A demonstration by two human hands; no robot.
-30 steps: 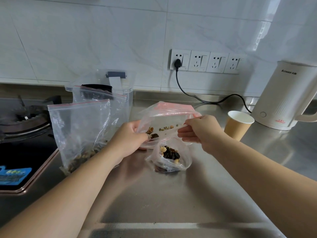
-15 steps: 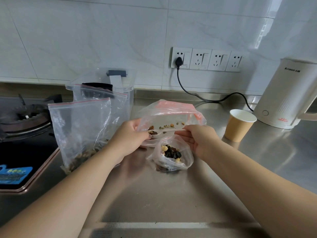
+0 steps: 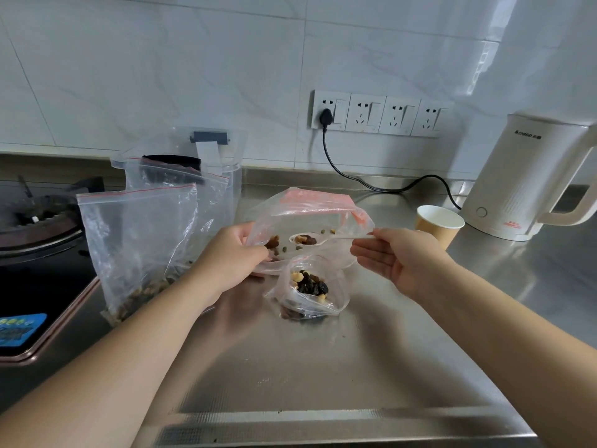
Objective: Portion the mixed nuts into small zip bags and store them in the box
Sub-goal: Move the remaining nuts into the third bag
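Nuts [image 3: 307,238] on spoon [image 3: 326,239] beside "CHIGO" kettle [image 3: 529,176], right hand [image 3: 400,257] pinching

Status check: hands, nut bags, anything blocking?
Left hand grips large clear zip bag. Right hand pinches white plastic spoon loaded with nuts, inside it. Small clear nut bag open below. Nothing blocking.

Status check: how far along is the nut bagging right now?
Done: the small zip bag on the counter already holds some nuts but is unsealed. In hand: the left hand holds the big bag open while the right hand holds a loaded white spoon inside it. Left: sealing, more portions, and storing in the clear box.
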